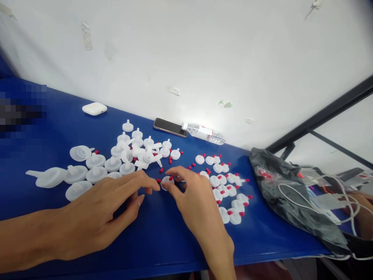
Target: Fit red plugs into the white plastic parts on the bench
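Observation:
Near the middle of the blue table point(163, 233), my right hand point(194, 194) has its thumb and forefinger on a small white cap point(166, 182) with a red tip point(171, 178). My left hand point(107, 210) is just left of it, thumb and forefinger apart, with nothing between them. Several white caps with bare spouts point(96, 174) lie beyond and left of my left hand. Right of my right hand are several white caps with red tips fitted point(215, 181). Small loose red pieces point(161, 170) are scattered between the two groups.
Against the white wall point(204, 50) lie a phone point(169, 127) and a clear bottle point(204, 132). A white case point(94, 109) sits at the back left. A dark plastic bag point(279, 194) and white cables point(346, 194) are at the right, with another person's hand point(363, 210) beyond.

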The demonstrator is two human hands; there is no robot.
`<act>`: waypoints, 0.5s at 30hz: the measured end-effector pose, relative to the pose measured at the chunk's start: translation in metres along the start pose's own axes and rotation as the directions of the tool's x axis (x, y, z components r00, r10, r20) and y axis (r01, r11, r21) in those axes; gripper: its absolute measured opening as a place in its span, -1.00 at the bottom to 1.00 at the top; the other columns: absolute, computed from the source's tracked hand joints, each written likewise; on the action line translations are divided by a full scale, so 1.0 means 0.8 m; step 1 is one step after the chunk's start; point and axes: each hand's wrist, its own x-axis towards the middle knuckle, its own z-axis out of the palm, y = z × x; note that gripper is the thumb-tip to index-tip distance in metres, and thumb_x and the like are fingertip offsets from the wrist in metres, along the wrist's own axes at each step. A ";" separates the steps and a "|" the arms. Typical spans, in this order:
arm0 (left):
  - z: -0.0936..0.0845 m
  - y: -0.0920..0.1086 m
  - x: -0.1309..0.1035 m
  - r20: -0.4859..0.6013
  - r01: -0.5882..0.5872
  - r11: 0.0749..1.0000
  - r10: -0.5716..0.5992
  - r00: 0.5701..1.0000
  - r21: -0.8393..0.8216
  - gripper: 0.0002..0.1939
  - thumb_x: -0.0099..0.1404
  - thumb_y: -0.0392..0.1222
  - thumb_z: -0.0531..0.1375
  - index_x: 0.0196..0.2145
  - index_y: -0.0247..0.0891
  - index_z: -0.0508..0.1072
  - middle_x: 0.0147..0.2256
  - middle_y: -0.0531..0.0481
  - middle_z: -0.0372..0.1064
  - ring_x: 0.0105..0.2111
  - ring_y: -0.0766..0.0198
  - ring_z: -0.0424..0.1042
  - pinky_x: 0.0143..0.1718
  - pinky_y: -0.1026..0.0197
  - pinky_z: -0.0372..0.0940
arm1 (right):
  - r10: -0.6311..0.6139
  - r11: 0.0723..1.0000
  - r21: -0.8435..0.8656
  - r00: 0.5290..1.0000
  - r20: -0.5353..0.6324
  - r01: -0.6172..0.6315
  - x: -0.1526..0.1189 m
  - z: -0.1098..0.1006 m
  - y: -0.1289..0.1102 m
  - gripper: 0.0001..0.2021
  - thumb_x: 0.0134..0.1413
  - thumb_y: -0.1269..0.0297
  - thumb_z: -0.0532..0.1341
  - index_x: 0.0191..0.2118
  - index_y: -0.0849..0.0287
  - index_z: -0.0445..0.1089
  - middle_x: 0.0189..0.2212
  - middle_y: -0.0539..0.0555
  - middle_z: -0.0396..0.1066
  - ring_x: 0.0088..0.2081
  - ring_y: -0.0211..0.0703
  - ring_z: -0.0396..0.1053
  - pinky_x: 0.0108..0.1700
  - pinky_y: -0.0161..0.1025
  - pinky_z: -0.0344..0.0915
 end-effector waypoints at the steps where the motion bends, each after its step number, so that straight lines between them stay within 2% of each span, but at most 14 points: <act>1: 0.000 0.000 0.000 -0.003 -0.005 1.000 0.005 1.000 0.003 -0.66 0.60 -0.30 -0.03 0.19 0.04 0.30 -0.02 0.16 0.59 -0.18 0.33 0.65 -0.20 0.31 0.40 | -0.011 1.000 0.006 1.000 -0.025 0.011 -0.002 0.000 0.000 -0.85 0.36 0.26 0.41 -0.01 -0.05 0.65 -0.14 -0.03 0.71 -0.11 0.00 0.64 -0.05 -0.11 0.39; 3: 0.002 0.000 0.001 -0.009 -0.009 1.000 0.009 1.000 0.013 -0.67 0.59 -0.31 -0.02 0.17 0.02 0.33 -0.01 0.13 0.59 -0.15 0.30 0.66 -0.20 0.30 0.41 | -0.030 0.999 0.009 0.995 -0.098 0.031 -0.005 -0.003 0.000 -0.89 0.41 0.19 0.38 -0.03 -0.04 0.63 -0.15 -0.05 0.71 -0.16 -0.04 0.63 -0.09 -0.13 0.39; 5: 0.003 0.000 0.002 -0.013 -0.012 1.000 0.012 1.000 0.024 -0.69 0.59 -0.31 -0.01 0.14 0.00 0.35 0.01 0.11 0.59 -0.12 0.28 0.66 -0.19 0.30 0.42 | -0.030 0.999 -0.037 0.981 -0.192 0.024 -0.007 -0.009 0.003 -0.89 0.45 0.20 0.33 -0.05 -0.03 0.63 -0.15 -0.05 0.70 -0.19 -0.06 0.63 -0.13 -0.14 0.40; 8: 0.003 -0.001 0.001 -0.015 -0.021 1.000 0.021 1.000 0.019 -0.70 0.59 -0.32 -0.01 0.10 -0.02 0.38 0.00 0.10 0.59 -0.11 0.28 0.65 -0.13 0.31 0.43 | -0.002 0.985 -0.164 0.961 -0.278 -0.045 -0.008 -0.020 0.012 -0.83 0.44 0.26 0.32 0.04 -0.02 0.62 -0.03 0.04 0.68 -0.08 0.04 0.64 -0.11 -0.09 0.41; 11: 0.001 -0.001 -0.002 -0.015 -0.042 0.999 0.042 0.999 0.003 -0.69 0.59 -0.33 -0.01 0.09 -0.02 0.40 0.00 0.10 0.59 -0.08 0.29 0.64 -0.05 0.33 0.45 | 0.040 0.953 -0.288 0.979 -0.198 -0.097 -0.005 -0.029 0.025 -0.74 0.42 0.31 0.33 0.14 -0.03 0.61 0.10 0.10 0.64 0.06 0.15 0.61 -0.03 -0.03 0.42; 13: 0.000 -0.002 -0.003 -0.017 -0.044 0.999 0.044 0.999 0.003 -0.68 0.58 -0.33 0.00 0.10 -0.02 0.41 0.03 0.09 0.59 -0.03 0.28 0.63 -0.01 0.33 0.45 | 0.067 0.931 -0.349 0.990 -0.125 -0.107 -0.001 -0.032 0.033 -0.73 0.40 0.35 0.33 0.12 -0.04 0.63 0.06 0.10 0.67 0.07 0.16 0.61 -0.01 -0.04 0.42; 15: -0.001 -0.003 -0.004 -0.011 -0.039 0.999 0.039 0.999 0.001 -0.68 0.57 -0.33 0.00 0.10 -0.02 0.42 0.04 0.08 0.59 -0.01 0.27 0.63 0.01 0.34 0.46 | 0.084 0.925 -0.361 0.992 -0.098 -0.114 0.003 -0.032 0.041 -0.75 0.39 0.37 0.32 0.07 -0.05 0.66 -0.04 0.08 0.70 0.02 0.15 0.63 -0.06 -0.07 0.41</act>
